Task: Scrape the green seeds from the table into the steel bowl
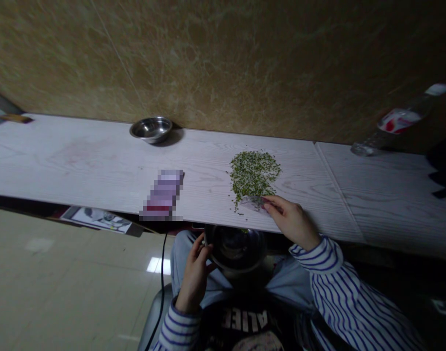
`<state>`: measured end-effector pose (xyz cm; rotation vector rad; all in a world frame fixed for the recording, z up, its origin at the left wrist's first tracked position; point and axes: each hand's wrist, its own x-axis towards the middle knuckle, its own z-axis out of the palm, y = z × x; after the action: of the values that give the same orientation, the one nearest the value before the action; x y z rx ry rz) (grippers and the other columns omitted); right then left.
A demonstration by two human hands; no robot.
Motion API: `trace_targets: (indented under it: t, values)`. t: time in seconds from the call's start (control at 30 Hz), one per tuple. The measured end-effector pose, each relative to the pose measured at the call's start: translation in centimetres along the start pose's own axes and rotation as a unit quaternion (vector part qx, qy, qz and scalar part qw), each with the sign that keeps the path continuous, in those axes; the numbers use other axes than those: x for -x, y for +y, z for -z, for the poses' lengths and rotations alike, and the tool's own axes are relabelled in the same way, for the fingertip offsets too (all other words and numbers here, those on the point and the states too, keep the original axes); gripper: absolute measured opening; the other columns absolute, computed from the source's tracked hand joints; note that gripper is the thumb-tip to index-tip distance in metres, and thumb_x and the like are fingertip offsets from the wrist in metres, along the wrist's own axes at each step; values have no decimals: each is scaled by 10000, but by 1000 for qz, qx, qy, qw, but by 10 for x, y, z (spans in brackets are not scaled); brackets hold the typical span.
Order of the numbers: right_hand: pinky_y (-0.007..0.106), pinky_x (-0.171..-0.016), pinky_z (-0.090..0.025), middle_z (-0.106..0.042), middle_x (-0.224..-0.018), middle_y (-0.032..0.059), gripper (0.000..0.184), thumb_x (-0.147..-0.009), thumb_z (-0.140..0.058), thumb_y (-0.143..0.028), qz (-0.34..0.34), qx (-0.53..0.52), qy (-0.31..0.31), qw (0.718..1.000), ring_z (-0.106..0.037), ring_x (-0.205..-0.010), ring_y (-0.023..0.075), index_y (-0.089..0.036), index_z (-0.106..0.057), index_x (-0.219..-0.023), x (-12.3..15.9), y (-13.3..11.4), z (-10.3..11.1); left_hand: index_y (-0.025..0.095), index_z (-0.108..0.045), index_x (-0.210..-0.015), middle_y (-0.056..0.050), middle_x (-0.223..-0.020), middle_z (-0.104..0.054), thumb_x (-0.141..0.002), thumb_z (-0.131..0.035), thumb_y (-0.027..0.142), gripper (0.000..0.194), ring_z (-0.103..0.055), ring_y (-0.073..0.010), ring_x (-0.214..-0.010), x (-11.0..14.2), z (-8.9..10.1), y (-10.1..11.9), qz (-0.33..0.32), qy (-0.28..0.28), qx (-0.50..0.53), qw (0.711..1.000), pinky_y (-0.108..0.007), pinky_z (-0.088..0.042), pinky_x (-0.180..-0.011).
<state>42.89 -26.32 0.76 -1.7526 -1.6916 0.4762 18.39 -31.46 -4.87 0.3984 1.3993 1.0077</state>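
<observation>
Small green bits (254,170), perhaps beans or seeds, lie spread in a patch on the pale wood-grain table (208,151). My right hand (292,219) is closed on a thin, clear, plastic-like piece (252,204), whose edge touches the near side of the patch. Below the table's front edge, over my lap, my left hand (196,268) grips the rim of a metal bowl (241,265). A few green bits show inside that bowl near its far rim. The bowl's dark interior is hard to make out.
A smaller steel bowl (151,129) stands by the wall. A blurred-out flat rectangle (163,195) lies left of the green patch. A clear bottle (398,122) with a white cap stands at the right, near a dark object (444,165). A black cable (162,287) hangs down.
</observation>
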Motion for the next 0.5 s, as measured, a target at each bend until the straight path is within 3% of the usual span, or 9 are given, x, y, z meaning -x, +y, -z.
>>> trace_targets:
  t: [0.2, 0.5]
  values:
    - [315, -797, -592, -792, -952, 65, 277, -884, -554, -269, 14, 4, 7, 1000, -747, -846, 212, -216, -741, -1081, -6, -8, -8, 248, -580, -1307, -90, -1162, -663, -718, -700, 389, 617, -626, -213, -1017, -4, 8, -1, 1, -24, -5, 1000, -250, -511, -653]
    - [326, -813, -592, -791, -982, 63, 272, -886, -557, -267, 14, -2, -1, 1000, -745, -864, 214, -225, -742, -1080, -7, -13, -9, 226, -597, -1272, -99, -1179, -649, -696, -712, 371, 605, -629, -213, -995, -4, 9, 1, -1, -10, -2, 1000, -245, -510, -626]
